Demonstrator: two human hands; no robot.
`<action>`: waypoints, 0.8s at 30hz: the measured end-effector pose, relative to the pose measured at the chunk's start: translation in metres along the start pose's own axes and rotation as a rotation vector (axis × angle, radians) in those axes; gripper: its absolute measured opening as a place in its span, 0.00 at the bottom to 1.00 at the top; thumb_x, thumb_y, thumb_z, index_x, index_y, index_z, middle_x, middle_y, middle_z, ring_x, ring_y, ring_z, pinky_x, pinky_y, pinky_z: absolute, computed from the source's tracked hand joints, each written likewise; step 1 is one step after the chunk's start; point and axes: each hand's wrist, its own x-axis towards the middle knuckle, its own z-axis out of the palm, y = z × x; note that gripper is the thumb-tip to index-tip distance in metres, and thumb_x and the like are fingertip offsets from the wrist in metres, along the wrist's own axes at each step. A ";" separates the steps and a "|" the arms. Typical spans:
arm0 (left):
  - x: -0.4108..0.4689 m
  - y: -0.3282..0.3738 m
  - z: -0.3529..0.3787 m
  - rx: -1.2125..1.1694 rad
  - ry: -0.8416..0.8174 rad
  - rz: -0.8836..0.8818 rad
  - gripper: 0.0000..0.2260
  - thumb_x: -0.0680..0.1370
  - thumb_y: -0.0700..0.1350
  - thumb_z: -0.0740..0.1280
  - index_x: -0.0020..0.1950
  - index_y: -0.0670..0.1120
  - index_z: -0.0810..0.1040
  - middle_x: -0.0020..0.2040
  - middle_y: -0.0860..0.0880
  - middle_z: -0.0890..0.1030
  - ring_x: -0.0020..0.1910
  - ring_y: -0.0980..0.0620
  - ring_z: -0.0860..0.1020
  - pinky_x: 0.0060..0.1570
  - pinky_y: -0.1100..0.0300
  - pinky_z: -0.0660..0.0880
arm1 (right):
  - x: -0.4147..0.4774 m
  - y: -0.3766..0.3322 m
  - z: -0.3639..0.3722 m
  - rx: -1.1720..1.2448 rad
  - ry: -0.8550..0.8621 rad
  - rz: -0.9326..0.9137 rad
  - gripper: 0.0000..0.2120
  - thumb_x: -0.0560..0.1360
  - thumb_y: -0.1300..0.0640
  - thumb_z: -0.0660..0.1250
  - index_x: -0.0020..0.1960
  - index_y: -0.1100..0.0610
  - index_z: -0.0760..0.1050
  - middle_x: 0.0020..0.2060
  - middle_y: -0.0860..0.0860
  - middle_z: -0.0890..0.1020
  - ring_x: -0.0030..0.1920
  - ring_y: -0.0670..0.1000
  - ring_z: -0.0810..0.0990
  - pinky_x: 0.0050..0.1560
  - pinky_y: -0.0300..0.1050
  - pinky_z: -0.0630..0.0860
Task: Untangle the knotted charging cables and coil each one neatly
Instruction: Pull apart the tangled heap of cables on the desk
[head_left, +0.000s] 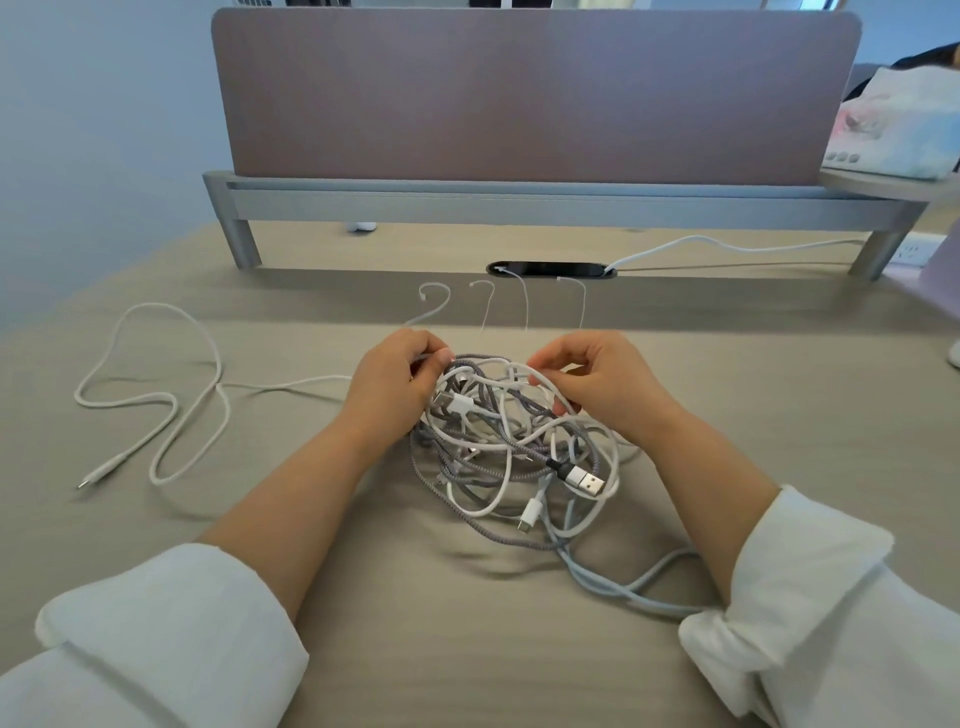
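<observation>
On the tabletop (363, 597), close before the person: a knotted heap of charging cables (509, 441).
The left hand (395, 384) and right hand (597, 379) curl their fingers, pinching strands at its far edge. Pulling apart blindly would likely cinch the knots tighter. The USB plug (587, 480) could snag a loop, and the loose white cable (171, 405) may drag back in.

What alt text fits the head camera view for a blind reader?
A left hand and a right hand each pinch a strand of a knotted pile of white and grey charging cables on a beige desk. One white cable trails out to the left; a divider panel stands behind.
</observation>
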 end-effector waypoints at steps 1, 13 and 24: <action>0.001 0.000 0.000 0.033 -0.008 0.026 0.06 0.78 0.41 0.64 0.45 0.43 0.79 0.42 0.48 0.77 0.42 0.52 0.72 0.40 0.63 0.63 | 0.001 0.001 0.000 -0.020 -0.001 0.008 0.04 0.71 0.64 0.71 0.41 0.56 0.81 0.26 0.44 0.80 0.23 0.43 0.76 0.27 0.34 0.73; -0.004 0.001 -0.008 -0.239 -0.345 -0.045 0.05 0.74 0.49 0.69 0.40 0.51 0.76 0.35 0.45 0.76 0.35 0.53 0.70 0.37 0.63 0.67 | -0.002 0.008 0.001 -0.255 -0.207 -0.023 0.14 0.74 0.63 0.68 0.52 0.45 0.81 0.28 0.36 0.80 0.31 0.37 0.78 0.37 0.34 0.75; -0.002 -0.002 -0.005 -0.079 -0.197 0.075 0.10 0.72 0.55 0.68 0.33 0.55 0.72 0.32 0.53 0.75 0.34 0.53 0.72 0.36 0.60 0.67 | -0.003 0.008 0.016 -0.058 -0.117 -0.117 0.06 0.76 0.57 0.66 0.40 0.53 0.75 0.35 0.49 0.78 0.35 0.46 0.74 0.38 0.39 0.72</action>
